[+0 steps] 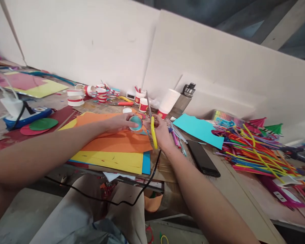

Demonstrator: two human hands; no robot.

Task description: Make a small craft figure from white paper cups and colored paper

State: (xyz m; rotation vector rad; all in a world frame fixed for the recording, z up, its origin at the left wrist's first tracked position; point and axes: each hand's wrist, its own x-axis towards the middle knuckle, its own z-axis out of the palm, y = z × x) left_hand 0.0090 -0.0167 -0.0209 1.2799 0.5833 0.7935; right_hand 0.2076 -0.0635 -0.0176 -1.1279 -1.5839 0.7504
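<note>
My left hand [122, 121] is closed around a small round cup piece [135, 122], its light blue inside turned toward me. The thumb lies over the near rim. Just right of it, my right hand [162, 131] grips yellow-handled scissors [154, 133], whose metal blades point up and away. The blades stand apart from the cup piece, and some of the fingers are hidden behind the handle. Beneath both hands lie orange paper [117, 142] and yellow paper [109, 162], with a blue sheet [146, 163] showing at the edge.
Cut cup rings [75, 100], stacked paper cups [169, 101] and a bottle [183, 98] stand along the wall. To the right are a phone [203, 159], cyan paper [198, 128] and pipe cleaners [254, 149]. A black cable [156, 166] hangs over the table's front edge.
</note>
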